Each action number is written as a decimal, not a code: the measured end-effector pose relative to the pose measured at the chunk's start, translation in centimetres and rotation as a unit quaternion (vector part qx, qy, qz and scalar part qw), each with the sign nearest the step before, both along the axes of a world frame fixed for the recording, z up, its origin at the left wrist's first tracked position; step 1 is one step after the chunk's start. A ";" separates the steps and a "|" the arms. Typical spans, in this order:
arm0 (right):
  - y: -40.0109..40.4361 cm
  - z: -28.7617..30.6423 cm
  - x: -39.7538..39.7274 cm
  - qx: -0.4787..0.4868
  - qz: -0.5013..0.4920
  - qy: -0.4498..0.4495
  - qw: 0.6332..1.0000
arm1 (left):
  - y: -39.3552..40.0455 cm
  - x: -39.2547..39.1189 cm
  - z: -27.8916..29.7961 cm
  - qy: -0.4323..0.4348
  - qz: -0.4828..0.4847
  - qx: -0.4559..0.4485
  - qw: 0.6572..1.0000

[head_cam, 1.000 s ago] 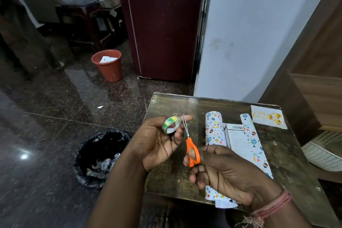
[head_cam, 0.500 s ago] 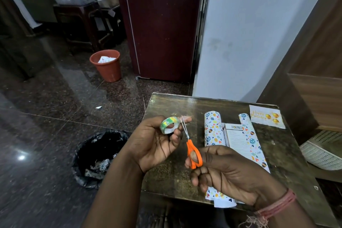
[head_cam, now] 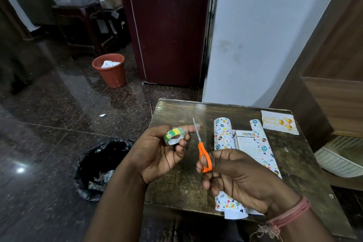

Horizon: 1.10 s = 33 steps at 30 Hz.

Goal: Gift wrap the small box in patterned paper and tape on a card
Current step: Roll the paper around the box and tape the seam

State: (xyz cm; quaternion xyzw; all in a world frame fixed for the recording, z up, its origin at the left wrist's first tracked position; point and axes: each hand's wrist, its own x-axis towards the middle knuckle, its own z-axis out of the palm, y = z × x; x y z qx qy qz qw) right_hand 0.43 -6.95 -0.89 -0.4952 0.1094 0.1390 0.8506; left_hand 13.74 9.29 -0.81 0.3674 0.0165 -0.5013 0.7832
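Your left hand (head_cam: 157, 153) grips a small roll of tape (head_cam: 173, 136), its free end drawn out along the forefinger. Your right hand (head_cam: 235, 177) is closed on the orange-handled scissors (head_cam: 202, 149), blades pointing up just beside that free end. Step in hand, by my reading: cutting a strip of tape. The next move calls for the blades to close across the strip near the roll, with the cut piece kept on your fingertip so it does not curl back on itself. Just beyond your right hand, on the worktop (head_cam: 176, 186), lies the small box (head_cam: 246, 143), face up between the curled edges of the patterned paper (head_cam: 224, 133), which is not yet closed over it. Farther off, at the worktop's far corner, well apart from your hands: the birthday card (head_cam: 279, 122), untaped.
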 end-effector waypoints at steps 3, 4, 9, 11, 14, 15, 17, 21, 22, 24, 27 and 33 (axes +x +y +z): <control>0.6 -0.3 0.3 -0.074 -0.030 0.028 0.996 | 0.4 0.4 -0.1 -0.021 0.045 0.001 0.999; 1.1 -0.4 0.5 -0.118 -0.043 0.038 0.991 | 0.6 0.5 -0.1 -0.031 0.060 0.001 0.998; 4.4 -1.8 1.7 -0.398 -0.108 0.043 0.910 | 1.0 1.0 -0.1 -0.066 0.117 0.004 0.991; 5.8 -2.6 1.9 -0.515 -0.106 0.007 0.850 | 1.0 0.9 -0.1 -0.084 0.118 0.021 0.989; 7.3 -3.3 2.1 -0.666 -0.082 -0.050 0.739 | 0.8 0.7 -0.2 -0.098 0.109 0.039 0.988; 7.7 -3.3 2.0 -0.682 -0.083 -0.064 0.723 | 0.8 0.7 -0.2 -0.099 0.108 0.042 0.988; 8.1 -3.1 1.9 -0.695 -0.086 -0.087 0.708 | 0.8 0.6 -0.3 -0.102 0.108 0.047 0.988; 7.9 -3.1 1.6 -0.723 -0.085 -0.101 0.678 | 0.7 0.5 -0.4 -0.105 0.109 0.061 0.987; 7.7 -3.0 1.6 -0.724 -0.104 -0.110 0.672 | 0.7 0.5 -0.4 -0.106 0.109 0.065 0.986; 7.0 -2.8 1.9 -0.681 -0.186 -0.143 0.694 | 0.7 0.5 -0.3 -0.112 0.104 0.069 0.986; 5.6 -2.0 2.5 -0.509 -0.291 -0.162 0.794 | 0.6 0.3 -0.2 -0.126 0.079 0.070 0.986; 3.1 -0.8 2.6 -0.354 -0.245 -0.142 0.891 | 0.5 0.1 -0.7 -0.155 0.003 0.062 0.986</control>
